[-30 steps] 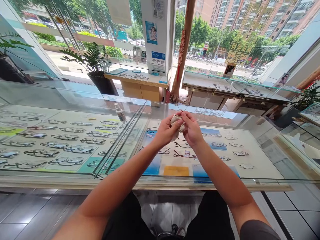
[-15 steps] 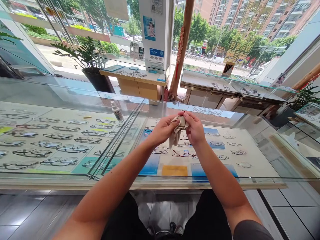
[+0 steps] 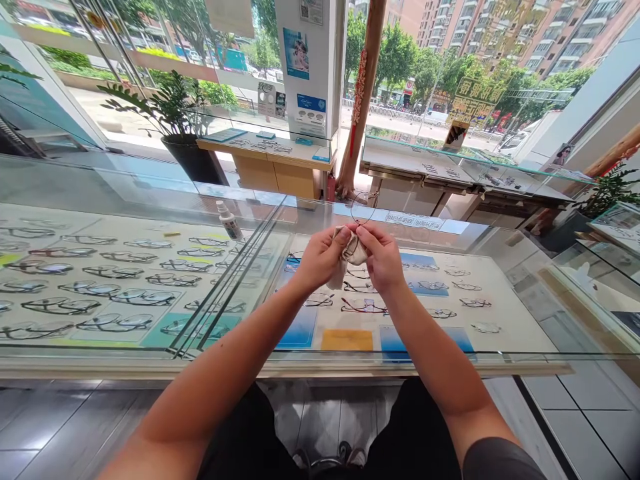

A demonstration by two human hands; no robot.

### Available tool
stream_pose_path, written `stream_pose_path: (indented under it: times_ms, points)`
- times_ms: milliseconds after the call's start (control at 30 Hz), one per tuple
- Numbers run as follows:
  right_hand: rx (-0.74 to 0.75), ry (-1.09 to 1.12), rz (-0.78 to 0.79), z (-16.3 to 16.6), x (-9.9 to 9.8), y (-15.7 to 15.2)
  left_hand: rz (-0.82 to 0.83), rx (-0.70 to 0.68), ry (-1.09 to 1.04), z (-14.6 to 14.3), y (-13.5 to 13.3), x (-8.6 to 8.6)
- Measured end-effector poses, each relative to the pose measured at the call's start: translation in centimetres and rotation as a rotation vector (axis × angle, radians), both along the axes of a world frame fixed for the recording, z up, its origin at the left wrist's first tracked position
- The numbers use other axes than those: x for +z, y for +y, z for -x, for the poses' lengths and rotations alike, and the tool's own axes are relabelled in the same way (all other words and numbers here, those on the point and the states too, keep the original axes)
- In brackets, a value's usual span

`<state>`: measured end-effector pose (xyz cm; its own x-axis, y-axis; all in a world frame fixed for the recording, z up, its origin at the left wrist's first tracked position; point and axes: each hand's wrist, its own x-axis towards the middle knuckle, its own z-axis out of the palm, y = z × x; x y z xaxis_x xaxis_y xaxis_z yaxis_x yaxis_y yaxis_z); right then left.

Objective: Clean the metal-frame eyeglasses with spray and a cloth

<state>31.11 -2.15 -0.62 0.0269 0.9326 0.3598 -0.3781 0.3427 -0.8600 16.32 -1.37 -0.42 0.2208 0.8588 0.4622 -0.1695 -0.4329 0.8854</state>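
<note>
A pair of thin-rimmed glasses [image 3: 361, 208] is held above the glass table [image 3: 150, 200], one lens wrapped in a pale cloth [image 3: 345, 257] and the other ring sticking up beyond the hands. The left hand [image 3: 317, 257] has its fingers closed on the cloth just left of the glasses, and the right hand [image 3: 383, 257] pinches the frame through it. A small white bottle [image 3: 229, 220] stands on the table well to the left of the glasses, and rows of display frames [image 3: 125, 280] lie under the glass below them.
</note>
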Motion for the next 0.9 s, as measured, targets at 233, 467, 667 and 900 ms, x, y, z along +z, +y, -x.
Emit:
stream_pose_path:
  times_ms: [233,467,667,900]
  points:
    - [0.007,0.054,0.072,-0.9,0.9,-0.1,0.063,-0.351,0.083,1.6,0.2,1.1]
    - [0.012,0.074,0.068,0.4,0.2,-0.1,-0.001,-0.101,0.050,0.5,0.2,0.0]
    - [-0.001,0.025,0.034,0.7,-0.1,-0.1,0.015,0.033,0.022,0.1,0.5,-0.5]
    - [-0.078,0.076,0.026,-1.3,0.5,0.2,0.155,-0.054,-0.037,0.9,1.1,0.0]
